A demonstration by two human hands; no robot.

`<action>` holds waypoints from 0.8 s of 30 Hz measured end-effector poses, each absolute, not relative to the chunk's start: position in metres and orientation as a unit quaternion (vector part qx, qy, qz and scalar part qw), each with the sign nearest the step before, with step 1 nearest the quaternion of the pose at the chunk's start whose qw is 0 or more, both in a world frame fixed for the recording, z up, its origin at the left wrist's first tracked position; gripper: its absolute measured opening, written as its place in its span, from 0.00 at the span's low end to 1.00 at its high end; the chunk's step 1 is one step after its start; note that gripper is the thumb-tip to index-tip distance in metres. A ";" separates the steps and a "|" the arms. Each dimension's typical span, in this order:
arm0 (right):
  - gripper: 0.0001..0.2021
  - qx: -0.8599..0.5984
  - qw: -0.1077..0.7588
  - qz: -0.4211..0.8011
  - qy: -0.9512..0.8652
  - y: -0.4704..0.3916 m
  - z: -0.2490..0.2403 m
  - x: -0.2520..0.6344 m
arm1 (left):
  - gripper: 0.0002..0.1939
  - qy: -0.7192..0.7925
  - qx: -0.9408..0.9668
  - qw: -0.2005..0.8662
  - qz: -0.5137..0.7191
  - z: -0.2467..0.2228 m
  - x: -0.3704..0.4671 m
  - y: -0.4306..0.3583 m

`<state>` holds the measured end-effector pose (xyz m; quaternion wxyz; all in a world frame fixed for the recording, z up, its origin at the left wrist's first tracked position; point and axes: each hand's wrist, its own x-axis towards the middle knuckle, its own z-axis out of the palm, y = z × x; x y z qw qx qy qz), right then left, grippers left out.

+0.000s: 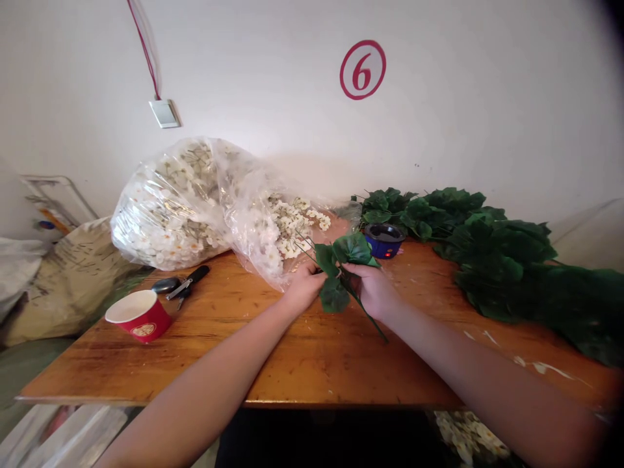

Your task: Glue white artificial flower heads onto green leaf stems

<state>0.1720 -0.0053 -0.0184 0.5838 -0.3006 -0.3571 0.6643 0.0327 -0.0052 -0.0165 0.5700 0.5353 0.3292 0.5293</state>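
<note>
A sprig of green artificial leaves (351,248) is between my two hands, above the middle of the wooden table. My right hand (374,290) is closed on the sprig just below its top leaf, and the stem slants down toward the front. At the sprig's left side, my left hand (306,286) is closed with its fingertips against the leaves. Thin green stems stick out above those fingers; exactly what the fingertips pinch is partly hidden by the leaves. Just beyond my right hand stands a small blue pot with a dark inside (384,240) and a red light.
A clear plastic bag of white artificial flowers (168,208) lies at the back left, its mouth spilling blooms toward the centre. Green leaf bunches (502,253) cover the right side. A red paper cup (139,316) and keys (188,286) sit left on the wooden table (292,364).
</note>
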 end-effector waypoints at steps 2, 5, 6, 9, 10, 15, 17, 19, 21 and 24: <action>0.10 -0.299 0.587 0.666 -0.350 -0.006 -0.019 0.171 | 0.18 0.330 0.540 0.564 0.530 -0.015 0.033 -0.006; 0.09 -0.301 0.593 0.667 -0.337 -0.007 -0.019 0.169 | 0.15 0.307 0.534 0.575 0.538 -0.015 0.033 -0.006; 0.09 -0.305 0.594 0.666 -0.333 -0.008 -0.019 0.169 | 0.14 0.299 0.527 0.581 0.543 -0.016 0.033 -0.006; 0.09 -0.309 0.592 0.665 -0.335 -0.008 -0.019 0.169 | 0.14 0.295 0.510 0.586 0.556 -0.018 0.034 -0.004; 0.09 -0.309 0.591 0.665 -0.338 -0.008 -0.019 0.170 | 0.15 0.298 0.508 0.587 0.555 -0.018 0.034 -0.004; 0.08 -0.305 0.590 0.654 -0.361 -0.003 -0.021 0.173 | 0.17 0.293 0.520 0.601 0.532 -0.019 0.037 -0.004; 0.09 -0.306 0.590 0.652 -0.365 -0.002 -0.022 0.174 | 0.16 0.285 0.534 0.594 0.530 -0.021 0.036 -0.003; 0.08 -0.310 0.589 0.654 -0.359 -0.002 -0.021 0.174 | 0.15 0.276 0.545 0.591 0.527 -0.024 0.035 0.000; 0.08 -0.315 0.586 0.661 -0.347 -0.003 -0.019 0.174 | 0.15 0.270 0.546 0.596 0.523 -0.028 0.034 0.003; 0.08 -0.317 0.587 0.663 -0.340 -0.004 -0.019 0.173 | 0.15 0.286 0.554 0.589 0.515 -0.032 0.032 0.005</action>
